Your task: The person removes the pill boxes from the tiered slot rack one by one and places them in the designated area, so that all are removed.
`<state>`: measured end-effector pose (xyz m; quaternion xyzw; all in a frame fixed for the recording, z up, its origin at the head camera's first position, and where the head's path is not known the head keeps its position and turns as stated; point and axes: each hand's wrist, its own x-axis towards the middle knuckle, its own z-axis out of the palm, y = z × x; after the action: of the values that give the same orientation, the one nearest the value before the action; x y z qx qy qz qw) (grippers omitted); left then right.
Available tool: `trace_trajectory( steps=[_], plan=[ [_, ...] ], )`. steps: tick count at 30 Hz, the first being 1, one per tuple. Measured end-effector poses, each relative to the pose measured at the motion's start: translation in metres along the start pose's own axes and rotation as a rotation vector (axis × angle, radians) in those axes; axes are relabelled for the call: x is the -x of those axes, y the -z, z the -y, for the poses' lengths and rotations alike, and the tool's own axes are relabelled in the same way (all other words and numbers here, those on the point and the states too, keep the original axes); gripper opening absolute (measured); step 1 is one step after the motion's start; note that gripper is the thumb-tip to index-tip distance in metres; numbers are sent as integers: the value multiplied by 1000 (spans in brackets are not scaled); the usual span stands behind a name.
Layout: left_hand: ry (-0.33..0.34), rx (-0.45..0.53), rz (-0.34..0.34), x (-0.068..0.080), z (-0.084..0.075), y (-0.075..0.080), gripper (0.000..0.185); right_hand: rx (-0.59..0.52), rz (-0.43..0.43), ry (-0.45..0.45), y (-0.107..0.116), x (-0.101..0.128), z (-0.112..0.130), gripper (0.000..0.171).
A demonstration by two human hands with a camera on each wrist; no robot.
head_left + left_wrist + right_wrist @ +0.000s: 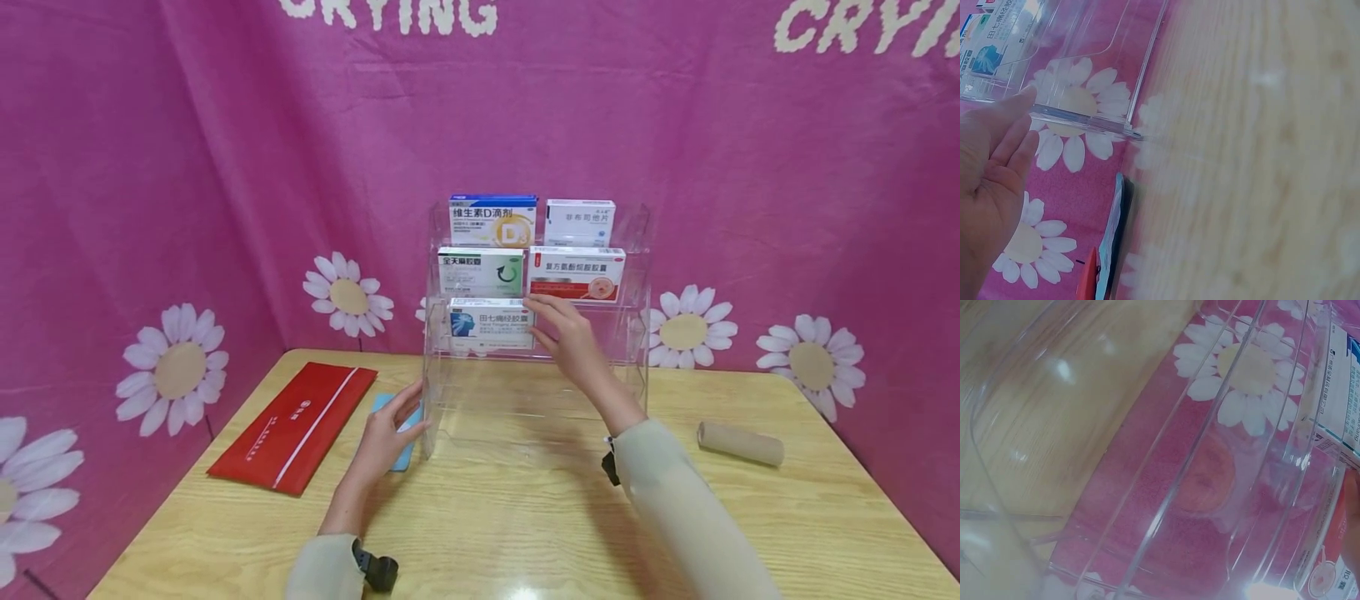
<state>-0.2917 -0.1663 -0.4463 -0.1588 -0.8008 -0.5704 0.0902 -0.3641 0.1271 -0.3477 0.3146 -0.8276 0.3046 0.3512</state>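
Note:
A clear tiered display rack [536, 357] stands on the table with medicine boxes on its upper tiers. My right hand [573, 342] reaches in from the right, its fairly straight fingers touching the right end of a white box with a blue head picture [487, 329] on the third tier. At the right wrist view's edge only part of a finger [1352, 525] shows, near a red-and-white box [1322, 575]. My left hand [382, 437] rests against the rack's lower left side with fingers extended; the left wrist view shows it [997, 162] by the clear edge.
Above are a vitamin D box [480, 218], a small white box [579, 223], a green-and-white box [480, 273] and a red-banded box [576, 268]. Left lies a red pouch [300, 425] beside a light-blue flat item [403, 458]. A cardboard tube [741, 443] lies right.

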Motion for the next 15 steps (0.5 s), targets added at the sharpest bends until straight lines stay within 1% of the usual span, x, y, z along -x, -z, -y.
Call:
trace_trajectory(
  steps=[6, 15],
  plan=[
    [9, -2, -1, 0, 0, 0, 63, 17, -14, 5, -2, 0, -1, 39],
    [-15, -3, 8, -1, 0, 1, 64, -34, -98, 11, -8, -2, -1, 30]
  ],
)
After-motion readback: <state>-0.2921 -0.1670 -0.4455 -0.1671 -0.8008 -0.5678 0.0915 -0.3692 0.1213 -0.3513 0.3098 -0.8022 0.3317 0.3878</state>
